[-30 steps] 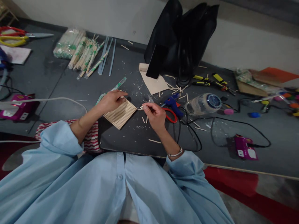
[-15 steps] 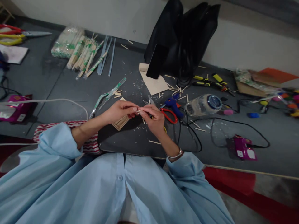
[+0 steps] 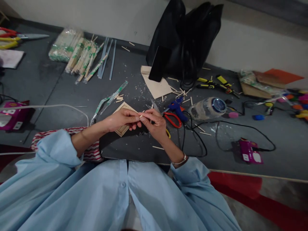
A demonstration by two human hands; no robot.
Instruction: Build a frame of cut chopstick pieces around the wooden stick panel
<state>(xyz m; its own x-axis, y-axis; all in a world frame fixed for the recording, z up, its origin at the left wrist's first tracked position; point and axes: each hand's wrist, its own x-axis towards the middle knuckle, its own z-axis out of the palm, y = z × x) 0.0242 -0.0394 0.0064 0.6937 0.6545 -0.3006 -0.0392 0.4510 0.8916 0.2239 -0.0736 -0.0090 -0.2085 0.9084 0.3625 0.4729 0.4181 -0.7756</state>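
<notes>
My left hand (image 3: 123, 120) and my right hand (image 3: 154, 123) meet fingertip to fingertip above the front of the table. Between them they pinch a short pale wooden stick (image 3: 141, 116), mostly covered by the fingers. Partly under my left hand lies a small slatted wooden panel (image 3: 122, 131) made of sticks side by side. Red-handled scissors (image 3: 176, 120) lie just right of my right hand, their blades partly hidden. Beyond them rests a blue glue gun (image 3: 177, 107). Cut stick pieces (image 3: 119, 98) sit behind the panel near torn green-printed wrappers (image 3: 115, 96).
Wrapped chopsticks (image 3: 83, 59) lie at the back left. A black bag (image 3: 183, 41) stands at the back with a phone (image 3: 158, 64) leaning on it. A clear jar (image 3: 208, 108), yellow-black tools (image 3: 214, 85), cables and a purple box (image 3: 251, 152) are on the right.
Both hands stay together on the stick, shifting slightly left and down in view. The whole scene shifts a little left as the head moves. More of the panel shows.
</notes>
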